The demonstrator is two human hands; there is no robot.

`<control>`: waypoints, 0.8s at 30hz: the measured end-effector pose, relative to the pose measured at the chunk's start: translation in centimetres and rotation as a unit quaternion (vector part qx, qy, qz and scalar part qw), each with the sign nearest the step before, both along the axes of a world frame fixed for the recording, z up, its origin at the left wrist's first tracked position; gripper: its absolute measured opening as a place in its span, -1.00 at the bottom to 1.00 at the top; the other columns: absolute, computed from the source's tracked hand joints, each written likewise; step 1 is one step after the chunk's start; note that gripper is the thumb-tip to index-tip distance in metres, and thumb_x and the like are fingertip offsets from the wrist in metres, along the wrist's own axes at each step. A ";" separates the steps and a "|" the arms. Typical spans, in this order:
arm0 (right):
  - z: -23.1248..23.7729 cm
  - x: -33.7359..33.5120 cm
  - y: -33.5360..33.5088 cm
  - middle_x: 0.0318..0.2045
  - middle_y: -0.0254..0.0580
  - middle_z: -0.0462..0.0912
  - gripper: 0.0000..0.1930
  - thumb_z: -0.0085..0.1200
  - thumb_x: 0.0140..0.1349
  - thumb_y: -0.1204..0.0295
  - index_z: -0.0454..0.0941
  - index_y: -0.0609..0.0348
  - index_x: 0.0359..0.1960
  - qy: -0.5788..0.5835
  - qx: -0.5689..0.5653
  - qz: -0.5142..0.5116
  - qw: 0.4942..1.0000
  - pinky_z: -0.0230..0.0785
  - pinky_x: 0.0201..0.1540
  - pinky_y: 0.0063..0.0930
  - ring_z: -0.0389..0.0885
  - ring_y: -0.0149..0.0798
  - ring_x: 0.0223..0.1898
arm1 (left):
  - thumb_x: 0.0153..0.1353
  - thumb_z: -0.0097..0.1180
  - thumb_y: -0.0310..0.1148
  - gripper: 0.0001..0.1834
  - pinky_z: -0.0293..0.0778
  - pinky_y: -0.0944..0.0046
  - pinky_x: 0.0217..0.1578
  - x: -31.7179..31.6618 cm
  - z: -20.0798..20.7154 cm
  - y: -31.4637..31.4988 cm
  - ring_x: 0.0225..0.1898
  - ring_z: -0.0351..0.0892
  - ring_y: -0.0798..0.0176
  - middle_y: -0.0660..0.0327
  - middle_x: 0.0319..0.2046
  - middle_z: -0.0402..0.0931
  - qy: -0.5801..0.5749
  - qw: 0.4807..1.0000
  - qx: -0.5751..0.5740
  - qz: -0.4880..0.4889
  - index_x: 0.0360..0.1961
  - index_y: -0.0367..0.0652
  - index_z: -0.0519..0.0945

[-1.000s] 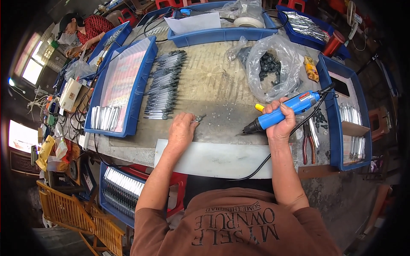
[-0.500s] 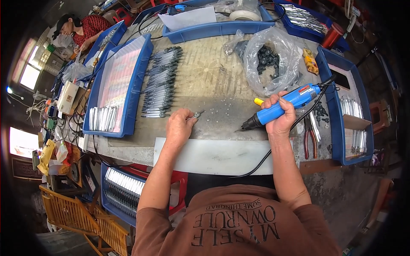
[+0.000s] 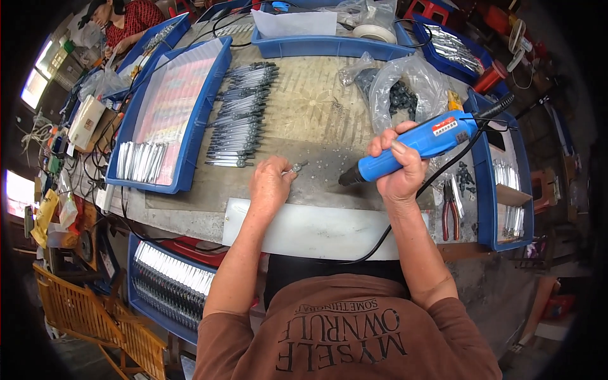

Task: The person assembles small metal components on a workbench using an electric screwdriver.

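Blue driver (image 3: 423, 139) fills right hand (image 3: 403, 172); left hand (image 3: 270, 185) pinches a seemingly metal part (image 3: 297, 168)

This looks like a workshop; a big work table (image 3: 304, 79) fills the middle, with a blue power tool (image 3: 425, 139) and pliers (image 3: 449, 195) at the right; lots of thin, shiny parts (image 3: 235, 120) lie in a row at the left; blue trays (image 3: 203, 121) and a clear bag (image 3: 434, 88) hold more parts; at the far left, another person (image 3: 135, 22) is close to one tray.
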State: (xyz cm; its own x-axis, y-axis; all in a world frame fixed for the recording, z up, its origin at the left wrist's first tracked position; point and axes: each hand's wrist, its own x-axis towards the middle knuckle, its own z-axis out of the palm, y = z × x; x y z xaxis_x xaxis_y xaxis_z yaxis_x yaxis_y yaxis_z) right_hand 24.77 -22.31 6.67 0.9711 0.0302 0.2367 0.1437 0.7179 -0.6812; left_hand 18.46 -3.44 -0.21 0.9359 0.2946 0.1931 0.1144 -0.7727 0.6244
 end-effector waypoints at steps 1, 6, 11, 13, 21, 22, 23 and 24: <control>0.5 0.0 0.7 -0.56 -0.17 0.40 -0.67 0.01 -0.16 0.54 0.30 0.26 -0.28 -0.017 -0.011 -0.001 1.000 0.31 -0.45 -0.37 0.43 -0.23 -0.58 | -0.18 0.23 -0.50 -0.84 0.35 0.20 -0.36 0.0 0.0 0.0 -0.38 0.45 0.10 0.13 -0.51 0.47 -0.003 1.000 -0.006 0.002 -0.52 -0.23 0.51; 1.0 0.3 3.8 -0.52 -0.18 0.39 -0.66 -0.01 -0.16 0.53 0.30 0.19 -0.25 -0.058 -0.102 0.016 0.993 0.30 -0.43 -0.37 0.42 -0.24 -0.55 | -0.18 0.23 -0.49 -0.84 0.35 0.16 -0.31 0.0 -0.2 -0.1 -0.33 0.45 0.05 0.13 -0.47 0.47 -0.022 1.000 -0.002 -0.004 -0.51 -0.22 0.51; 0.6 0.5 6.5 -0.54 -0.24 0.41 -0.67 0.04 -0.18 0.58 0.32 0.26 -0.29 -0.075 -0.117 0.032 0.990 0.34 -0.49 -0.52 0.42 -0.41 -0.54 | -0.19 0.23 -0.48 -0.84 0.35 0.16 -0.30 -0.2 -0.1 -0.1 -0.32 0.44 0.05 0.16 -0.46 0.48 -0.016 1.000 -0.005 -0.003 -0.53 -0.20 0.50; 0.5 0.5 7.3 -0.54 -0.26 0.41 -0.68 0.05 -0.19 0.59 0.32 0.25 -0.30 -0.084 -0.139 0.044 0.986 0.33 -0.49 -0.54 0.42 -0.43 -0.53 | -0.19 0.23 -0.48 -0.84 0.36 0.16 -0.30 -0.1 -0.1 -0.2 -0.32 0.44 0.06 0.17 -0.46 0.48 -0.008 1.000 -0.004 0.002 -0.54 -0.19 0.50; 0.2 0.9 8.7 -0.54 -0.22 0.40 -0.66 0.05 -0.19 0.53 0.31 0.26 -0.30 -0.091 -0.226 0.049 0.969 0.34 -0.49 -0.44 0.43 -0.36 -0.56 | -0.19 0.23 -0.47 -0.85 0.35 0.17 -0.31 -0.2 -0.2 -0.1 -0.36 0.43 0.09 0.20 -0.49 0.47 -0.019 1.000 0.014 0.003 -0.55 -0.17 0.49; 0.1 1.0 8.7 -0.54 -0.22 0.41 -0.66 0.05 -0.19 0.53 0.31 0.26 -0.29 -0.093 -0.230 0.048 0.967 0.35 -0.49 -0.44 0.44 -0.36 -0.56 | -0.19 0.23 -0.47 -0.85 0.35 0.17 -0.31 -0.2 -0.2 -0.1 -0.36 0.43 0.09 0.20 -0.49 0.47 -0.018 1.000 0.012 0.004 -0.55 -0.17 0.49; 0.0 1.1 8.7 -0.54 -0.21 0.41 -0.66 0.05 -0.19 0.52 0.31 0.26 -0.29 -0.095 -0.234 0.047 0.966 0.35 -0.49 -0.44 0.44 -0.35 -0.56 | -0.19 0.23 -0.47 -0.85 0.35 0.17 -0.31 -0.2 -0.1 -0.2 -0.36 0.43 0.10 0.21 -0.49 0.47 -0.020 1.000 0.010 0.001 -0.56 -0.17 0.49; 0.0 1.1 8.7 -0.54 -0.21 0.41 -0.66 0.05 -0.19 0.52 0.31 0.26 -0.29 -0.095 -0.236 0.048 0.966 0.35 -0.49 -0.44 0.44 -0.35 -0.56 | -0.19 0.23 -0.47 -0.85 0.35 0.17 -0.31 -0.1 -0.1 -0.2 -0.36 0.43 0.10 0.22 -0.49 0.47 -0.022 1.000 0.009 -0.002 -0.56 -0.17 0.49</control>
State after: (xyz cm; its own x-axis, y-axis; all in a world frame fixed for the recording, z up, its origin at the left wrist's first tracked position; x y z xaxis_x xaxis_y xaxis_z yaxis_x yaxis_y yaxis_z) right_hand 25.87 -13.61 6.69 0.8991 0.2656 0.3480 0.2462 0.3506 -0.9036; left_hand 18.33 -3.62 -0.30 0.9278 0.2866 0.2386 0.0839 -0.7838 0.6154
